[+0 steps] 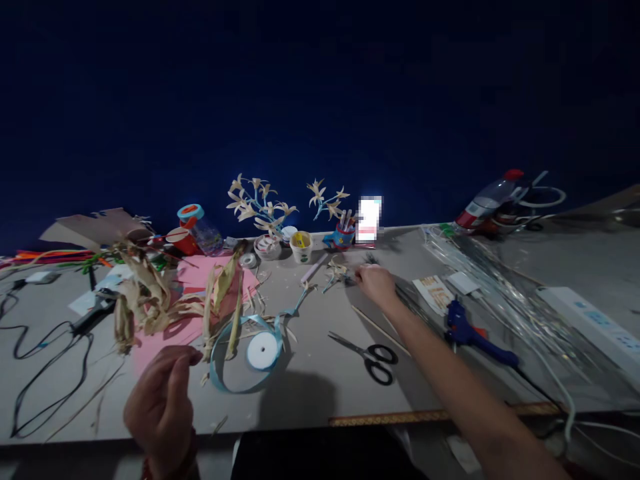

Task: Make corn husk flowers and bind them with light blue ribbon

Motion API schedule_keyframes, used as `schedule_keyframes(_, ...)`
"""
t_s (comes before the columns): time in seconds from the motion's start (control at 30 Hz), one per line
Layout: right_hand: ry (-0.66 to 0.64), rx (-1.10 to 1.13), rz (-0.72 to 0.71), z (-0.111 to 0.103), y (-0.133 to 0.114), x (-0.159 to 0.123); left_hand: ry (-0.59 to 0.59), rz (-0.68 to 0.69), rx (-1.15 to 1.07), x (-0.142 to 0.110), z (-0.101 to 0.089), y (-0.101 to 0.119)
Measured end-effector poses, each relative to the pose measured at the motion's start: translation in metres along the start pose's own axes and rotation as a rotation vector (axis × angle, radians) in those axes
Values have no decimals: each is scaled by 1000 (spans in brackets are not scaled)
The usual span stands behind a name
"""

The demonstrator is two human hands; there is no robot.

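My left hand (pixel 161 403) hovers over the table's near edge, fingers curled with thumb and forefinger pinched; whatever they hold is too thin to name. It is close to a spool of light blue ribbon (pixel 253 350) and dried corn husks (pixel 150 297). My right hand (pixel 376 283) reaches far across the table, fingers closed on a small dark piece among husk scraps (pixel 337 272). Black-handled scissors (pixel 367 357) lie between both arms. A thin wooden stick (pixel 380 328) lies beside my right forearm.
Husk flowers on blue stems (pixel 260 203) stand at the back with small cups (pixel 301 247), a jar (pixel 200 230) and a lit phone (pixel 369 219). A blue glue gun (pixel 473 333), clear cellophane (pixel 500 280), a power strip (pixel 590 320) and a bottle (pixel 487 199) are right. Cables (pixel 40 360) and pink paper (pixel 195 280) are left.
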State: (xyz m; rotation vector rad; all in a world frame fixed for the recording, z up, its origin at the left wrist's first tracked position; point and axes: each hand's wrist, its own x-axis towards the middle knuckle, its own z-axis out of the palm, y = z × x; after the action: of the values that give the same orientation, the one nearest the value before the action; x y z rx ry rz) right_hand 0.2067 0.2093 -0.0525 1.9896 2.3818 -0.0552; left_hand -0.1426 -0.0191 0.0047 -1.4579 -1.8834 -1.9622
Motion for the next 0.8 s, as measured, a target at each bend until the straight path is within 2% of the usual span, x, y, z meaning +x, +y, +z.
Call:
schedule_keyframes(0.1, -12, -15, -1, -1, 3, 1, 39, -5, -56, -3, 6, 4)
schedule_keyframes(0.27, 12, 18, -9, -4, 7, -2, -18, -49, -61, -4, 12, 2)
schedule_keyframes(0.53, 228, 146, -3, -25, 12, -16, -143, -42, -168, -12, 15, -2)
schedule_keyframes(0.6, 262, 193, -54, -31, 5, -24, -222, -29, -273, -15, 18, -1)
schedule_keyframes(0.67, 250, 248, -172, -33, -9, -31, -351, -4, -401, -21, 25, 2)
schedule_keyframes(0.73, 199, 298, -328, -32, -29, -37, -534, 43, -455, -27, 34, 9)
schedule_keyframes(0.8, 136, 325, -460, -27, -52, -40, -736, 140, -393, -36, 46, 19)
